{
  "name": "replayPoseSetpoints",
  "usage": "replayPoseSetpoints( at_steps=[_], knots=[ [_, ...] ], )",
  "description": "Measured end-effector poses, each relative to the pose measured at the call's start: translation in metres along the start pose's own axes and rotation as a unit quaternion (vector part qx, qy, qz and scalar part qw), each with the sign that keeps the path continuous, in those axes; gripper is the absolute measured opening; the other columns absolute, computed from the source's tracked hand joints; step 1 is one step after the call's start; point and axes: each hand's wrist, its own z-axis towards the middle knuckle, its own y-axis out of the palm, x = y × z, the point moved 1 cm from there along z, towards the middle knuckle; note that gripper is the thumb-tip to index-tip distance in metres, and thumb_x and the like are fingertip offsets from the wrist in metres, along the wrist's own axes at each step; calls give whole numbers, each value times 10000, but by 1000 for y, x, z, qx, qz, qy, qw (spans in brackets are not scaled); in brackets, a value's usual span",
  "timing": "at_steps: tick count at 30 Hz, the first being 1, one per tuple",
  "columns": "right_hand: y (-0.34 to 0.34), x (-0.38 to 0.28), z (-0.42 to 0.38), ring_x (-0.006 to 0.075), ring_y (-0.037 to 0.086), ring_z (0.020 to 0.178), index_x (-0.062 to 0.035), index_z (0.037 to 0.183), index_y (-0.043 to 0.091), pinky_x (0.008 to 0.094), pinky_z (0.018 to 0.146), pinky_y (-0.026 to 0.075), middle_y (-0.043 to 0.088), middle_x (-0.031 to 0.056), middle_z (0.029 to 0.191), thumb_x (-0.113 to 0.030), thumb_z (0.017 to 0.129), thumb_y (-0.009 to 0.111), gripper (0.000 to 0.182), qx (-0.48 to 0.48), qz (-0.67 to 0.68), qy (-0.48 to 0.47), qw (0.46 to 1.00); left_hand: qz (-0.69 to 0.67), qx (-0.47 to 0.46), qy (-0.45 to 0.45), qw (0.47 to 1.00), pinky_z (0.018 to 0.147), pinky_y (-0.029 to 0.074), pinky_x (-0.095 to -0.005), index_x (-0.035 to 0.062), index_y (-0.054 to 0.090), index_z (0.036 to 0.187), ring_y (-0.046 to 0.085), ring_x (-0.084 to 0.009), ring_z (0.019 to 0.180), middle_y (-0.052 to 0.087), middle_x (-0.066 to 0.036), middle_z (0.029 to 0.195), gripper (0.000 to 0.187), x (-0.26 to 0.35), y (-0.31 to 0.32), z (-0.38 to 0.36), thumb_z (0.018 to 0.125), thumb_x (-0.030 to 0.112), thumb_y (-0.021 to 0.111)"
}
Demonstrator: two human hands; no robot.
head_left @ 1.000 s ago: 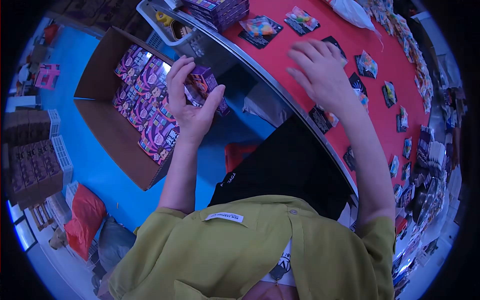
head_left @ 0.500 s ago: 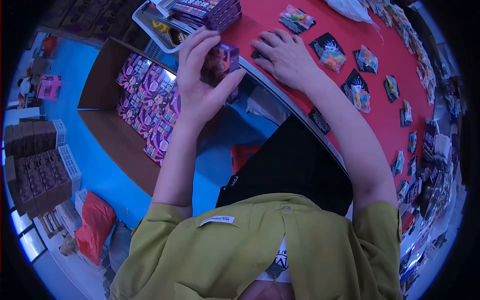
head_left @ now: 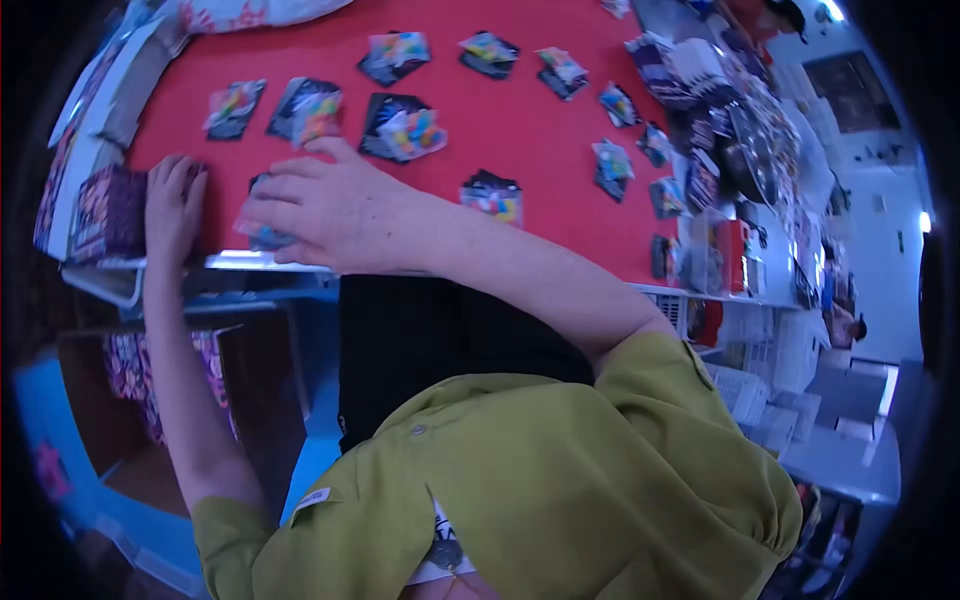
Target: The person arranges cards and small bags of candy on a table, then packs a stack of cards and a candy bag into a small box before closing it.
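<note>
My left hand (head_left: 173,207) is at the left end of the red table, right beside the stacked purple printed boxes (head_left: 110,215). Its fingers curl downward, and whatever they hold is hidden beneath them. Near the table's front edge, my right hand (head_left: 335,210) bends its fingers over a small candy packet with a dark card (head_left: 262,225), mostly covered by the hand. Just beyond lie a packet of colourful candies on a black card (head_left: 305,108) and another such candy packet (head_left: 410,130). One more packet (head_left: 492,198) is partly behind my right forearm.
More candy packets (head_left: 485,52) are spread across the red table (head_left: 480,120). An open cardboard box (head_left: 265,390) with purple boxes inside stands below the table's left end. Clutter with a clear bin (head_left: 708,250) fills the right side. A white bag (head_left: 265,12) lies at the back.
The view has swung to the right. My left hand, earlier raised with a purple box over the cardboard box, is down beside the stack. My right hand stays low over a packet.
</note>
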Motion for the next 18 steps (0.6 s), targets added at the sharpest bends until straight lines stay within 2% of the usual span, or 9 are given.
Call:
replayPoseSetpoints(
  at_steps=[1,2,3,5,7,9,12,14,18],
  knots=[
    [-10,5,-9,240,545,1114,-94,1242,499,499,991,322,601,103,1106,-340,893,560,432,-20,36,13,999,1,7,2,1000,919,403,-394,-11,579,1038,494,-331,1058,558,-158,1082,235,-2,2,0,857,140,575],
    [-24,11,-26,220,601,989,-81,1222,515,453,965,341,639,96,944,-299,884,578,407,14,15,34,999,10,11,-2,1000,914,403,-391,-21,572,1034,492,-329,1053,557,-158,1073,237,-4,1,-1,861,140,573],
    [-37,20,-44,220,601,989,-81,1222,515,453,965,341,639,96,944,-299,884,578,407,19,6,41,999,7,15,10,1000,914,403,-391,-21,572,1034,492,-329,1053,557,-158,1073,237,-5,-3,0,861,140,573],
    [-66,47,-91,198,587,993,-82,1212,550,376,951,365,643,90,1019,-223,859,622,386,60,-23,142,988,19,-59,-37,997,906,402,-382,-29,573,1017,490,-323,1046,547,-160,1065,228,-6,-6,3,862,138,575],
    [-94,80,-149,220,602,949,-58,1190,565,362,911,408,651,114,1002,-167,852,627,361,190,-17,224,956,-34,-40,-42,998,903,401,-369,-31,577,1019,495,-318,1044,546,-158,1065,225,-18,1,-1,875,142,571],
    [-121,119,-217,237,600,985,-33,1180,565,371,884,438,650,122,1020,-136,854,607,345,244,52,421,872,-79,-26,-53,995,900,400,-356,-33,581,1020,501,-313,1042,545,-156,1065,222,-35,7,-7,887,145,566],
    [-163,168,-329,278,537,1144,-41,1226,531,387,946,425,575,137,1200,-186,832,611,427,95,-232,541,803,-69,-5,-52,996,898,416,-325,-41,588,1026,525,-288,1040,548,-144,1085,197,-44,11,-8,908,114,553],
    [-183,185,-379,290,501,1188,-79,1283,488,408,972,407,489,130,1323,-246,799,640,533,-48,-304,629,714,-185,3,-125,975,906,431,-307,-46,589,1043,539,-265,1057,553,-137,1121,176,-41,6,-10,919,68,537],
    [-195,201,-420,277,455,1244,-148,1339,444,458,990,376,446,88,1382,-295,790,646,603,-135,-199,686,687,-81,6,-47,996,909,441,-295,-46,592,1047,539,-249,1077,543,-135,1165,168,-80,18,-12,909,32,534]
  ],
)
